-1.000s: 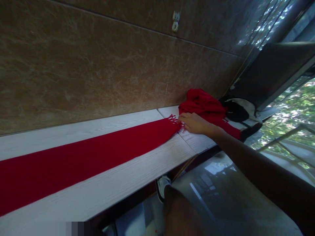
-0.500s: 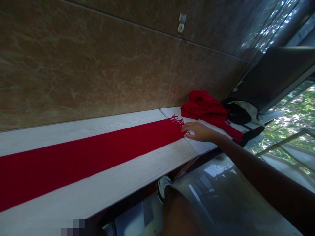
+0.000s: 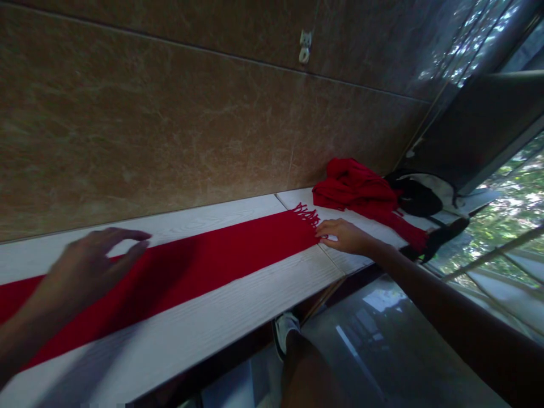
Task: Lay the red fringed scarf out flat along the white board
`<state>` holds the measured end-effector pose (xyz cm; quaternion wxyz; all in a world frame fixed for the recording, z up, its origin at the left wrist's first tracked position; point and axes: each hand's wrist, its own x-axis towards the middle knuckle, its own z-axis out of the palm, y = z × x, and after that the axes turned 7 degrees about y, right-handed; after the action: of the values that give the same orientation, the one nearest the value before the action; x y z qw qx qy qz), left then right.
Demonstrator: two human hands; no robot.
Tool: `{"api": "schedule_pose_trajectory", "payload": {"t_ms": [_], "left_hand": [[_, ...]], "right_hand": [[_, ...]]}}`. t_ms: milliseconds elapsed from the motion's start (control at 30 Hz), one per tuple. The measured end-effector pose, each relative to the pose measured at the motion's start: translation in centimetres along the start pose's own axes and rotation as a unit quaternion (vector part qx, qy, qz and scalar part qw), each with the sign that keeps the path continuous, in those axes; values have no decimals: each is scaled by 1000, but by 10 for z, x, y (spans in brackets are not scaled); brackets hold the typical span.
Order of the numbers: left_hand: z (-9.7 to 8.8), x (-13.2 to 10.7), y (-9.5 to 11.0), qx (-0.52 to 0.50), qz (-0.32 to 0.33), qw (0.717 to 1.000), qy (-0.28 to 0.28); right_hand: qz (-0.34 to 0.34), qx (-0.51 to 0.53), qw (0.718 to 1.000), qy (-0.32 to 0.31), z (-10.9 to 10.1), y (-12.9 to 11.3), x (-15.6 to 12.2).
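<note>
A long red scarf [image 3: 238, 249] with a fringed end lies flat along a white wood-grain bench [image 3: 255, 294]. At the near corner of the fringe is my right hand [image 3: 340, 235], its thumb and fingers pinched on the scarf's edge. My left hand [image 3: 97, 260] hovers above the left part of the scarf, slightly blurred. Its thumb and fingers are apart with nothing between them, and its shadow falls on the cloth. The scarf's far left end runs out of view.
A crumpled heap of red cloth [image 3: 357, 187] sits against the brown tiled wall [image 3: 191, 113]. Beyond it are a black and white bag [image 3: 419, 195] and a railing [image 3: 493, 255]. My leg and shoe [image 3: 285, 331] are below the bench edge.
My left hand has come into view from the left, above the scarf. My right hand stays at the fringed end. The camera view has shifted slightly.
</note>
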<state>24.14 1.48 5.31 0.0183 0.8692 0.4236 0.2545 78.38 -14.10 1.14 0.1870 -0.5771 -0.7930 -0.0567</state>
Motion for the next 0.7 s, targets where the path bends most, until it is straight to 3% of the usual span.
{"api": "schedule_pose_trajectory", "payload": {"t_ms": [33,100,233,333,467,600,700], "left_hand": [[14,13,21,-19,-15,999,38],[44,37,73,-89,37,995,32],[105,70,187,-171,106,978,-62],[138,81,243,-169,118,971,-120],[161,86,266,-133,122,974,-134],[170,89,259,-180,83,973,-121],[175,92,253,-231,35,967,-104]], "right_hand": [[2,-1,1000,7,3,0,0],[9,-3,1000,22,8,0,0],[21,1,999,45,13,2,2],[29,10,998,59,13,4,3],[41,23,996,78,10,4,2],[69,44,990,117,6,-3,-2],[136,82,978,134,3,-14,-9]]}}
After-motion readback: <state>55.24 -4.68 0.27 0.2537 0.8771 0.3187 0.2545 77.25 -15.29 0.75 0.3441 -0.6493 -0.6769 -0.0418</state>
